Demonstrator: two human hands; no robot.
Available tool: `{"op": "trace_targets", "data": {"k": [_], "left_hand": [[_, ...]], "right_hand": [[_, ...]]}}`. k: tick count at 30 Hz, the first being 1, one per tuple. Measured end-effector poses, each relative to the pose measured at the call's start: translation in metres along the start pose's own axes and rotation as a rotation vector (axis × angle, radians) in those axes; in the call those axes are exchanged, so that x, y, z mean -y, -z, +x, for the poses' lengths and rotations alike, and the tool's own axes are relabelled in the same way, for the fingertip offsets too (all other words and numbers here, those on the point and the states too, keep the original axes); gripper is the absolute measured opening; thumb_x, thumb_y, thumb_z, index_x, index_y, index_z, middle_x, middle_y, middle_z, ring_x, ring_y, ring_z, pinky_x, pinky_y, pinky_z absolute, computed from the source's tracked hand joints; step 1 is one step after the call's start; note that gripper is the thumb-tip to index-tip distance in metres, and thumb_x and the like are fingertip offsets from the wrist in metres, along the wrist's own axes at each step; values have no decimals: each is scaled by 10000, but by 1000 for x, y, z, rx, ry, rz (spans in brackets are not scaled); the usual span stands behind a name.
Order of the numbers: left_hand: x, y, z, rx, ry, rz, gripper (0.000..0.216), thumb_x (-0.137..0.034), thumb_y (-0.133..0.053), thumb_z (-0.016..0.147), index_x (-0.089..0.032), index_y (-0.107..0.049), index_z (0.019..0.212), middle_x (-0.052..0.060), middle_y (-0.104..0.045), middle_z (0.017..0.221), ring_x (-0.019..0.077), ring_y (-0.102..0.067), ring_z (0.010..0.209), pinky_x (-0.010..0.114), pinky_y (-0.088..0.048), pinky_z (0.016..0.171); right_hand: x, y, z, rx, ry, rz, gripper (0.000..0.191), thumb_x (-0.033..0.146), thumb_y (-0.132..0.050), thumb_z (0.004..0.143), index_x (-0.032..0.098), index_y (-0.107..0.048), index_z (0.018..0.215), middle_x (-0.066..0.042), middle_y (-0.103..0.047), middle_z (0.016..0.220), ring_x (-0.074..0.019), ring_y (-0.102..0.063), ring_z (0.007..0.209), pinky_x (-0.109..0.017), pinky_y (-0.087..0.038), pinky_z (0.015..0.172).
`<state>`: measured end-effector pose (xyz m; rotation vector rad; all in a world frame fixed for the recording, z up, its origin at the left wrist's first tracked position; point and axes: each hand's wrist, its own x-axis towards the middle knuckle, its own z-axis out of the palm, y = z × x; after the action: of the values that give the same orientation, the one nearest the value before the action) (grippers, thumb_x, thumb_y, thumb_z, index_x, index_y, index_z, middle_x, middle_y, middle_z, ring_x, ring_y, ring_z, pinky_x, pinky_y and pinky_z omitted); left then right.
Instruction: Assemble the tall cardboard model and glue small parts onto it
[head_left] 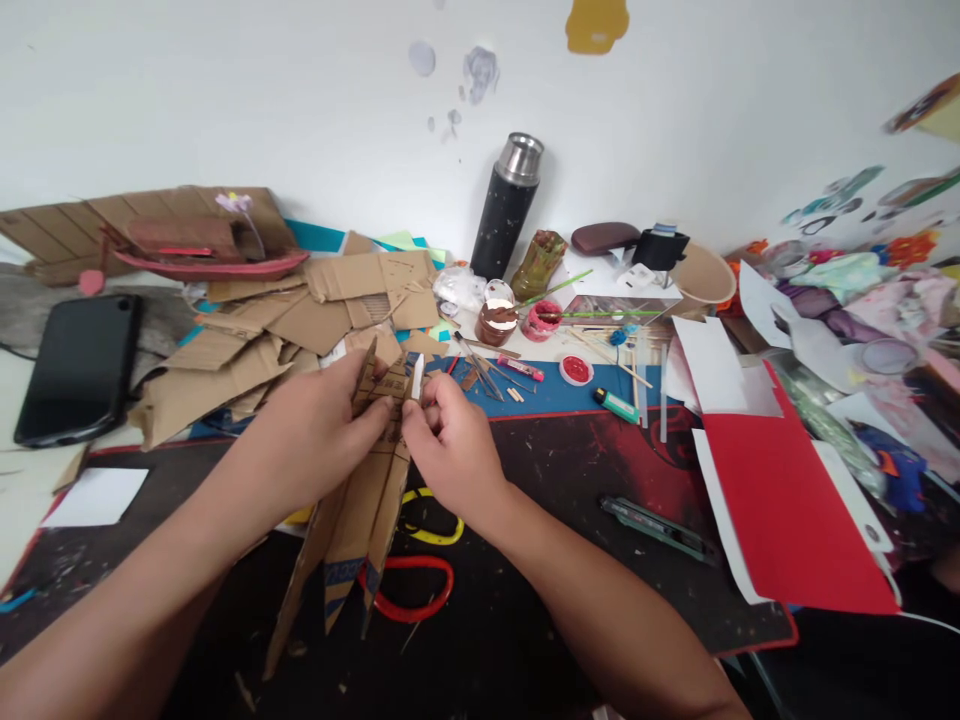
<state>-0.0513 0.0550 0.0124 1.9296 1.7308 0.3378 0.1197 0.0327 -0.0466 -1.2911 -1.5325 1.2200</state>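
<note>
In the middle of the head view a folded, boat-like cardboard piece point(356, 510) with pointed ends and printed marks is held up. My left hand point(311, 430) is closed on its left side, thumb pressing the inside near the far end. The right hand point(454, 440) pinches the piece's right edge, where a small white strip point(418, 375) sticks up between the fingers and the cardboard. I cannot tell whether the strip is attached. Under the cardboard lie a red loop handle point(420, 612) and a yellow loop handle point(450, 535), like scissors handles; their blades are hidden.
Cardboard scraps point(300, 320) and a finished-looking boat model point(202, 255) lie at the back left, a black phone point(79, 370) beside them. A thermos point(506, 210) stands behind paint pots point(496, 322). A utility knife point(656, 525), a lighter point(616, 405) and red sheet point(795, 510) lie rightward.
</note>
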Motion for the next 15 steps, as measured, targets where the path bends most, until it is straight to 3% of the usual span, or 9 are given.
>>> {"op": "trace_targets", "data": {"k": [9, 15], "left_hand": [[7, -7, -2, -68, -27, -9, 214, -512, -536, 882, -327, -582, 982, 87, -725, 826, 377, -725, 797, 429, -446, 697], [5, -8, -4, -75, -55, 60, 172, -471, -490, 932, -311, -521, 987, 110, -719, 846, 393, -729, 807, 446, -436, 697]], "right_hand": [[0, 1, -1, -4, 6, 9, 238, 389, -576, 1026, 290, -414, 882, 106, -427, 581, -145, -442, 521, -284, -262, 545], [-1, 1, 1, 9, 6, 3, 232, 395, -565, 1025, 288, -410, 889, 111, -416, 588, -142, -444, 529, -276, -273, 549]]}}
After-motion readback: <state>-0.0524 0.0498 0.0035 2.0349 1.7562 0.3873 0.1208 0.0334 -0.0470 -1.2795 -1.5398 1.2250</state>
